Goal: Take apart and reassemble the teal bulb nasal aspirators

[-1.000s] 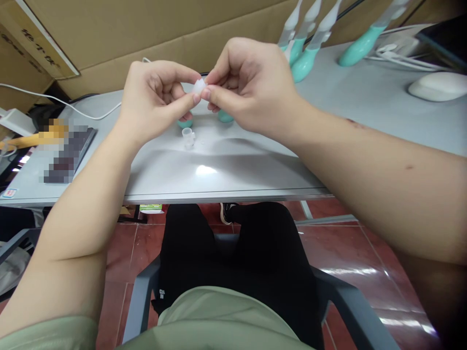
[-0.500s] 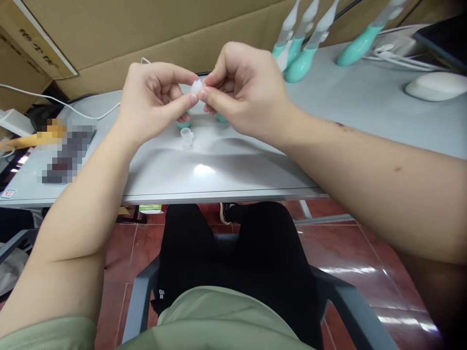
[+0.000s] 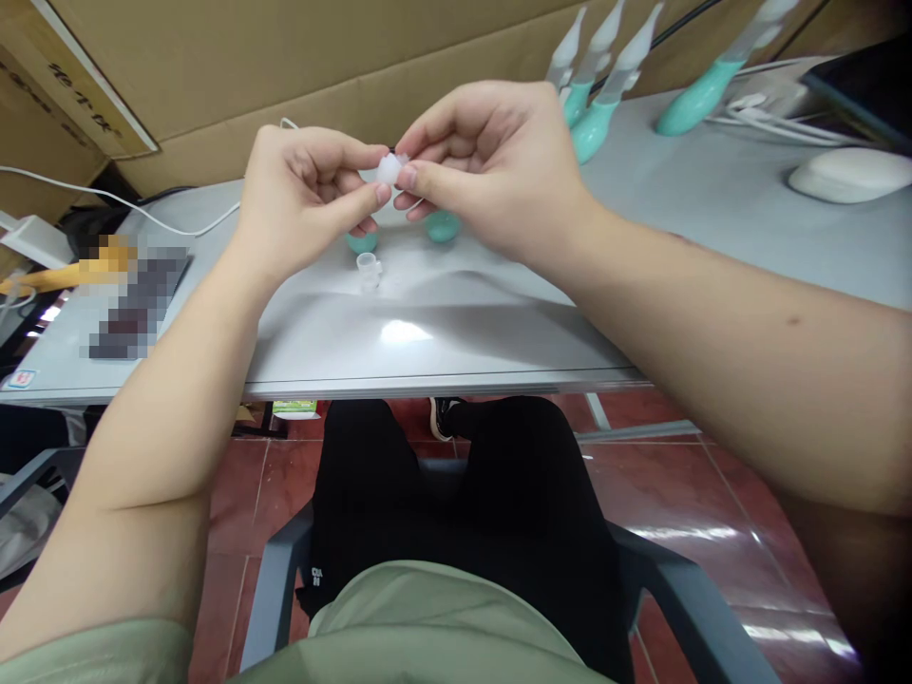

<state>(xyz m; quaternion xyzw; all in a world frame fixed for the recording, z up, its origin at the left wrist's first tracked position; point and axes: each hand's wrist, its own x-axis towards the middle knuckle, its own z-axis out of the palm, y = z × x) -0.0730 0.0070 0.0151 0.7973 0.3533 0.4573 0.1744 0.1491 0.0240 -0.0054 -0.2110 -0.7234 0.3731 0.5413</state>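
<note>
While fingertips of the left hand [image 3: 306, 185] and right hand [image 3: 495, 166] pinch one small, white, rounded plastic piece [image 3: 389, 171] over the flat grey table [image 3: 456, 356], a clear plastic cup [image 3: 368, 272] stands nearer, seemingly unattached (rounded teal bulbs [image 3: 594, 131], farther right, already carry white tips [image 3: 640, 40]).

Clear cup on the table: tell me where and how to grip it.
Probably best to pinch the clear cup by its left wall near the rim, from above and the near side: it stands open end up, a small stub juts from its right, and a turquoise bulb sits behind.
</note>
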